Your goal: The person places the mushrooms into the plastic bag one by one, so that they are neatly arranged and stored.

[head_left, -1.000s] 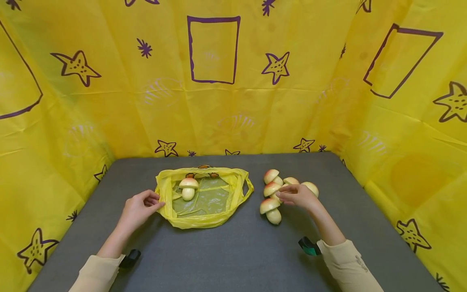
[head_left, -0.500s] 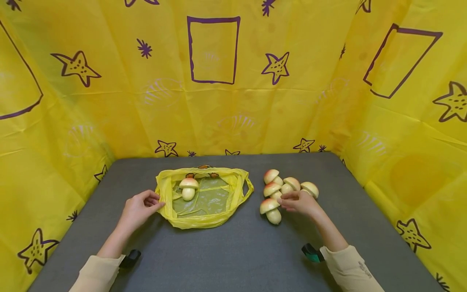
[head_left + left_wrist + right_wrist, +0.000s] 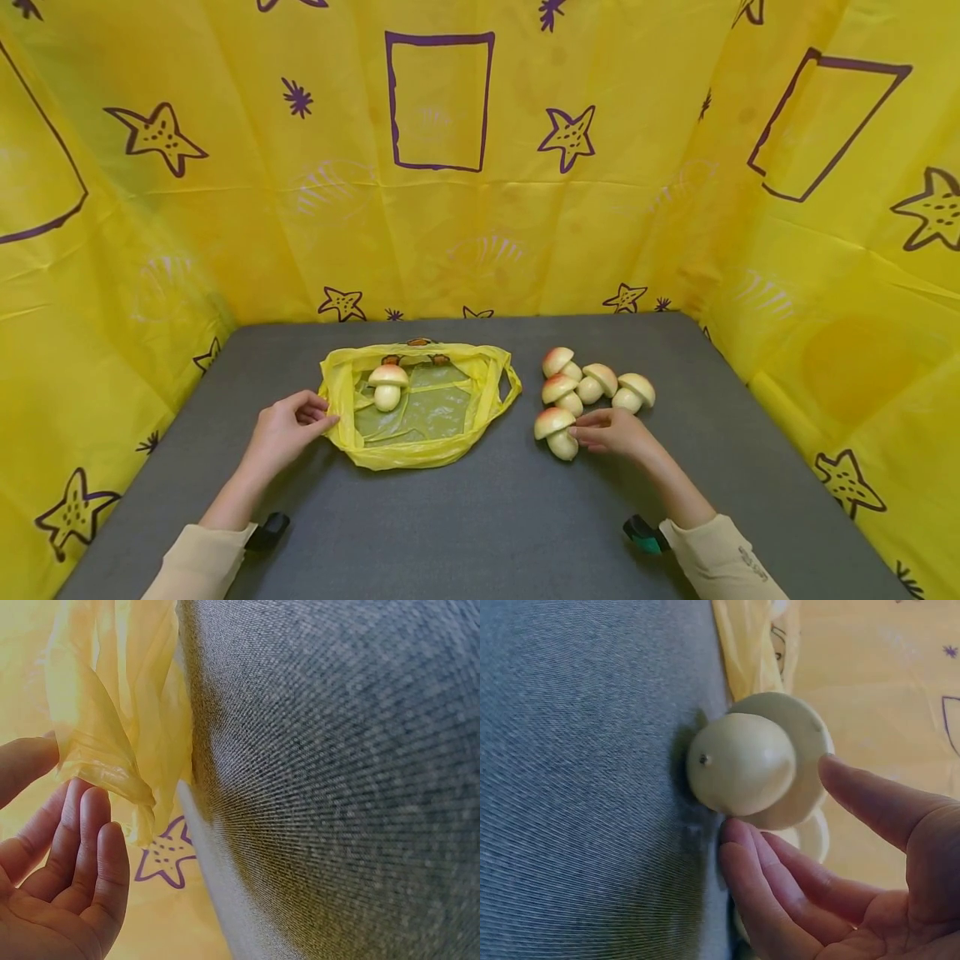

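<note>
A yellow plastic bag (image 3: 420, 457) lies with its mouth spread on the grey table, one toy mushroom (image 3: 387, 388) inside it. My left hand (image 3: 285, 433) pinches the bag's left rim between thumb and fingers; the left wrist view shows the thin film (image 3: 97, 742) there. My right hand (image 3: 617, 433) is at the nearest mushroom (image 3: 557, 432) of a group on the right. In the right wrist view, its thumb (image 3: 870, 799) is by the edge of the cap and its fingertips are by the pale stem (image 3: 742, 765), spread apart; firm contact is unclear.
Behind that mushroom lie several more: one close behind (image 3: 562, 393), one at the back (image 3: 559, 362), one in the middle (image 3: 598, 383) and one at the right (image 3: 634, 392). Yellow cloth walls (image 3: 480, 242) with purple drawings enclose the grey table (image 3: 450, 533).
My right hand has come down toward the front of the group, from above the middle mushrooms to the nearest one. The left hand and the bag have stayed put.
</note>
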Demonstrator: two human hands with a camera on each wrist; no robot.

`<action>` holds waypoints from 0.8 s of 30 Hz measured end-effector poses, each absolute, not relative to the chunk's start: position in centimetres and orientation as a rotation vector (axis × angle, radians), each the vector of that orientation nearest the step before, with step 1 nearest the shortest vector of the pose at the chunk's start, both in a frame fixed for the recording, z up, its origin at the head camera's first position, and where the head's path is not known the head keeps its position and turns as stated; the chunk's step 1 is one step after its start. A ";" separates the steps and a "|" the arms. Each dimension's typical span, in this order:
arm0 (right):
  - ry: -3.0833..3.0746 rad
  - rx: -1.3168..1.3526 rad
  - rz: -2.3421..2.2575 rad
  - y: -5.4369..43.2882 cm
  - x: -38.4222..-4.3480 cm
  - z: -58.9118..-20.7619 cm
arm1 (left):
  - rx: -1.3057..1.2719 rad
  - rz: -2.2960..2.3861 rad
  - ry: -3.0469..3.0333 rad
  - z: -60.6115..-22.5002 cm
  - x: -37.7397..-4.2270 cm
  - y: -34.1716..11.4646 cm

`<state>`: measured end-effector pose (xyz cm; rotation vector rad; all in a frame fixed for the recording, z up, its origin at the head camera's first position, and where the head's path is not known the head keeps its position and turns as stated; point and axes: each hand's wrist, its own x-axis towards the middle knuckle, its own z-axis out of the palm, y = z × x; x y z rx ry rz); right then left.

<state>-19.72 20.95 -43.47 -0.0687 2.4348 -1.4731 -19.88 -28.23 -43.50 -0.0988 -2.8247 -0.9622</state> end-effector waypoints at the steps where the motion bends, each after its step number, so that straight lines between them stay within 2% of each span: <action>1: 2.435 -0.075 -1.466 20.9 -19.7 -43.6 | -0.096 -0.963 -2.825 -43.5 -19.9 -28.2; 24: 2.432 -0.065 -1.393 19.4 -19.8 -44.6 | -0.099 -0.967 -2.827 -43.4 -19.9 -28.1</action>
